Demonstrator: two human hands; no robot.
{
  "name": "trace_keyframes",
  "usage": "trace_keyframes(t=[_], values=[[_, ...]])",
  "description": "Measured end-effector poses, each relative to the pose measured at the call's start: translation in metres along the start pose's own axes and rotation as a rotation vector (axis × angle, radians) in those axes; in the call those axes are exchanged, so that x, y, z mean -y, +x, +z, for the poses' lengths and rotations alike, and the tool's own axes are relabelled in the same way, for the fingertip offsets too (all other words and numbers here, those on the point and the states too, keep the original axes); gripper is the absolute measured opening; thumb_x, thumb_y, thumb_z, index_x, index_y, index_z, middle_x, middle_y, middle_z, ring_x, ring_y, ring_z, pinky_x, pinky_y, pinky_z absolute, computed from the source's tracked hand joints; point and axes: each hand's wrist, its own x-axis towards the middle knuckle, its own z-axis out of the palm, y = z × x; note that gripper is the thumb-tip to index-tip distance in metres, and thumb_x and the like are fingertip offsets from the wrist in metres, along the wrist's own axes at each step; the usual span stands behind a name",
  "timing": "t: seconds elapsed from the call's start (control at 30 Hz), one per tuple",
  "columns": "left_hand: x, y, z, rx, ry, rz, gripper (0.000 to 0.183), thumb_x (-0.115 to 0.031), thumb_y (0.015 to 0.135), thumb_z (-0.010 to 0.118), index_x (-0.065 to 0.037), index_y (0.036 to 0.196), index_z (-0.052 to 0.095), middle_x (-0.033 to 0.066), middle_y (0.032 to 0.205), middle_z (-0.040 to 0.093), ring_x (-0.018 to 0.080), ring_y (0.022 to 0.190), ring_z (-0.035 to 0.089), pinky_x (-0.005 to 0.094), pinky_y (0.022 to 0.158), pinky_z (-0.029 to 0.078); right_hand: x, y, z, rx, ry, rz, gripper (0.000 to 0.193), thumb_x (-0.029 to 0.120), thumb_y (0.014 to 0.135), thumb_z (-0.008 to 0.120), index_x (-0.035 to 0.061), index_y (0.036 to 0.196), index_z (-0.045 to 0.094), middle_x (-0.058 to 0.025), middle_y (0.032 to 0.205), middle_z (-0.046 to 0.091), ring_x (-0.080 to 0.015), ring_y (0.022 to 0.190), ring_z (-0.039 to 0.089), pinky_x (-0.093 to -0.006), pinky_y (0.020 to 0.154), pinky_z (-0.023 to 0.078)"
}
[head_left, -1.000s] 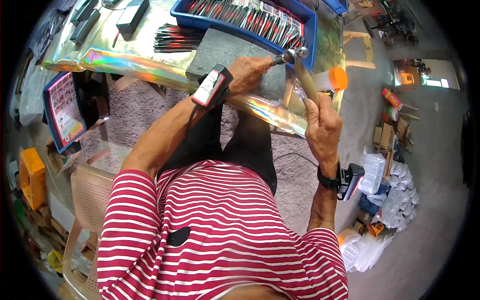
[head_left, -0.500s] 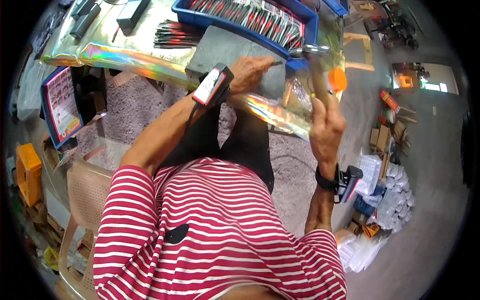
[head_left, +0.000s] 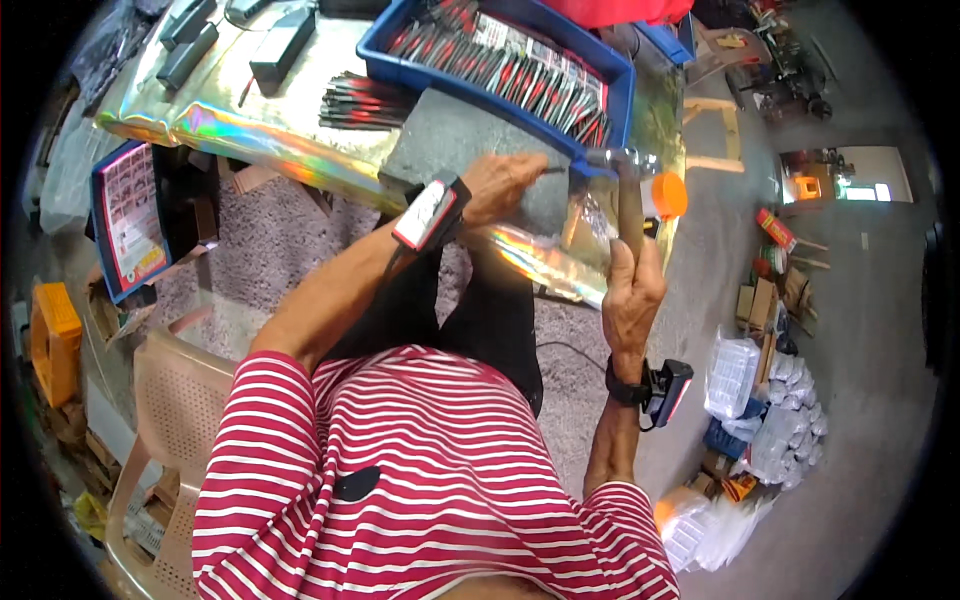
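Along the tabletop's [head_left: 290, 120] near edge, your left hand [head_left: 503, 185] pinches a dark piece [head_left: 554, 170] over the block [head_left: 440, 140]; by the near right corner, your right hand [head_left: 634, 295] is wrapped round the hammer [head_left: 628, 210].

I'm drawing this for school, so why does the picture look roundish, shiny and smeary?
Head view: the fisheye lens bends straight edges and leaves black, curved corners; head view: the shiny table covering gives rainbow glare along its front edge; head view: the hammer in the right hand has a smeared metal head, probably motion blur.
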Motion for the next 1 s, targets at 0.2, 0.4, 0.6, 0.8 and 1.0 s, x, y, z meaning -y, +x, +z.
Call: trace_keyframes(t=[0.2,0.4,0.6,0.8,1.0], values=[[-0.009,0.006,-0.004,0.068,0.006,-0.032,0.018,0.001,0.073,0.044,-0.003,0.089,0.038,0.0153,0.074,0.051,0.0341,0.069,0.053,0.0397,0.055,0.042,-0.049,-0.023,0.044,0.223,0.609,0.625,0.027,0.025,0.086,0.046,-0.0001,0.077,0.051,-0.0023,0.054,0.044,-0.0061,0.042,0.037,-0.0198,0.034,0.029],[0.002,0.013,-0.017,-0.159,-0.188,-0.152,0.01,-0.002,0.076,0.047,-0.002,0.085,0.043,0.0167,0.067,0.053,0.0343,0.062,0.055,0.0368,0.053,0.042,-0.05,-0.035,0.083,0.195,1.051,0.901,0.025,0.025,0.084,0.049,-0.0004,0.081,0.05,-0.004,0.056,0.047,-0.005,0.038,0.035,-0.0165,0.032,0.027],[0.049,0.064,-0.053,-0.229,0.093,-0.279,0.007,-0.005,0.078,0.048,-0.001,0.084,0.048,0.0152,0.066,0.055,0.0269,0.063,0.058,0.0331,0.053,0.043,-0.056,-0.038,0.079,0.277,0.964,0.888,0.031,0.029,0.086,0.044,-0.0013,0.082,0.049,-0.0086,0.059,0.05,-0.0112,0.042,0.046,-0.0217,0.034,0.036],[0.106,0.088,-0.067,-0.039,0.527,-0.346,0.015,-0.018,0.074,0.053,-0.005,0.08,0.053,0.0129,0.075,0.06,0.029,0.07,0.059,0.038,0.059,0.045,-0.098,-0.043,0.088,0.451,0.531,0.499,0.032,0.029,0.087,0.04,0.0001,0.076,0.048,-0.008,0.06,0.05,-0.0167,0.047,0.051,-0.0268,0.041,0.041],[0.127,0.092,-0.059,0.126,0.545,-0.244,0.021,-0.02,0.075,0.053,0.0,0.077,0.049,0.0205,0.071,0.055,0.0376,0.071,0.055,0.0422,0.059,0.043,-0.101,-0.021,0.052,0.396,0.62,0.678,0.03,0.025,0.086,0.042,-0.0025,0.078,0.053,-0.0061,0.061,0.052,-0.0102,0.047,0.052,-0.0195,0.04,0.041]])
